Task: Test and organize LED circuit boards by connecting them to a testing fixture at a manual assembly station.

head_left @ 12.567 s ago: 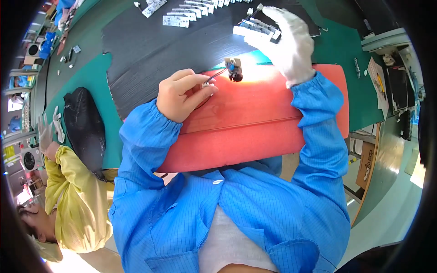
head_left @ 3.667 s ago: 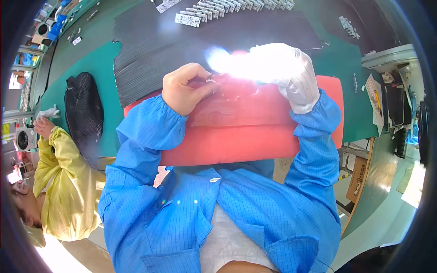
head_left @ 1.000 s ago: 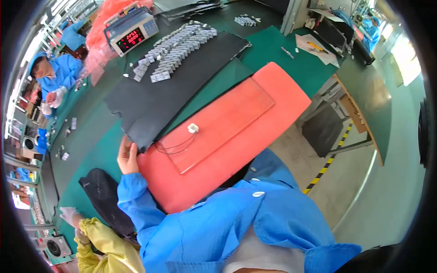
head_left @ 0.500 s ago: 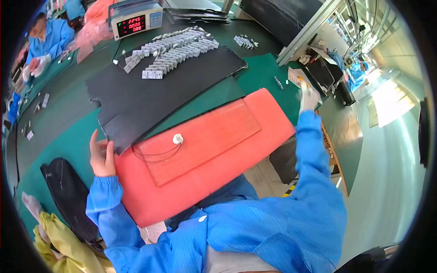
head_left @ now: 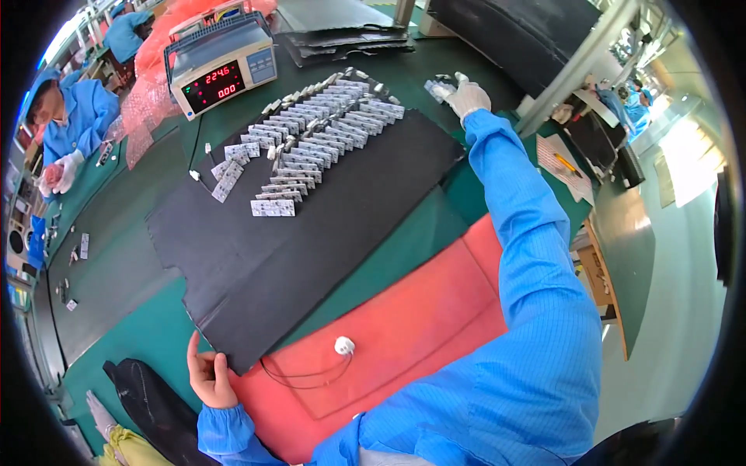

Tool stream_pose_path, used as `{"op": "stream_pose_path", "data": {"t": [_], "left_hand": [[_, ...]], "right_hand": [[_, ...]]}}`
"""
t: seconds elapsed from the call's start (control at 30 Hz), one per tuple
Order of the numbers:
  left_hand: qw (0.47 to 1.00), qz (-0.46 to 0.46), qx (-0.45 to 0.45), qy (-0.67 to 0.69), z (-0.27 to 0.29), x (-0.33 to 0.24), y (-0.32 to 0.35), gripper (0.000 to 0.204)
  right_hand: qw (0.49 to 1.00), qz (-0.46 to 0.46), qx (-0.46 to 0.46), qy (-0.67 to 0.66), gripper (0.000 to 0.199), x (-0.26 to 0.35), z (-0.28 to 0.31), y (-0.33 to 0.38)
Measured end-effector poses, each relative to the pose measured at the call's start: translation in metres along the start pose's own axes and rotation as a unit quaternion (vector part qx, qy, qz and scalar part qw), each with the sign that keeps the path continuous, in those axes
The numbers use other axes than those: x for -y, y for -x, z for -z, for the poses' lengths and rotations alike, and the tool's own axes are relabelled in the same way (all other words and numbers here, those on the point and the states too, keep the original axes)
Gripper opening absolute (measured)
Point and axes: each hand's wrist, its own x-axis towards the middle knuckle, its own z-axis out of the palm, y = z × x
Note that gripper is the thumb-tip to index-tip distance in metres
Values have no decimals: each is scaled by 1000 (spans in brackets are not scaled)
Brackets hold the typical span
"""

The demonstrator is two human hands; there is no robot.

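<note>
My left hand (head_left: 210,377), bare, is beside the near corner of a black sheet (head_left: 342,225). Its index finger and thumb stand apart, with no object between them. Far out to the right, my gloved right hand (head_left: 471,99) reaches a small group of circuit boards (head_left: 440,89), fingers extended at their edge; part of the fingers is hard to make out. Long rows of narrow white circuit boards (head_left: 326,140) with plugs lie on the black sheet. In front of me a red padded board (head_left: 420,318) carries a white round plug (head_left: 344,346) with a thin dark wire.
A meter with a red display (head_left: 221,78) stands at the back left, by pink bubble wrap (head_left: 151,101). An orange pen (head_left: 568,165) lies on a printed sheet (head_left: 548,159) at right. A metal post (head_left: 575,70) rises nearby. A co-worker (head_left: 81,120) sits at far left.
My right hand has left the orange pen on the printed sheet and moved up and left to the small board group. My view has shifted forward; the left hand stays by the sheet's corner.
</note>
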Motion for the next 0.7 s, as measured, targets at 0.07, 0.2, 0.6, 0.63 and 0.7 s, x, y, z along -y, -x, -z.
{"op": "stream_pose_path", "data": {"t": [0.07,0.2,0.6,0.63,0.7], "left_hand": [[999,36,14,12,0,-2,0,51],[999,44,11,-1,2,-1,1,50],[1000,-3,2,13,4,21,-4,43],[1000,-26,-11,12,6,33,-7,43],[987,-87,-73,-113,6,21,-9,42]], "right_hand": [[993,-60,101,-2,61,14,-4,-1],[991,14,113,76,50,23,-13,-3],[491,-17,427,-759,39,41,161,140],[468,-19,443,-765,42,50,175,162],[431,-16,479,-764,44,68,192,199]]}}
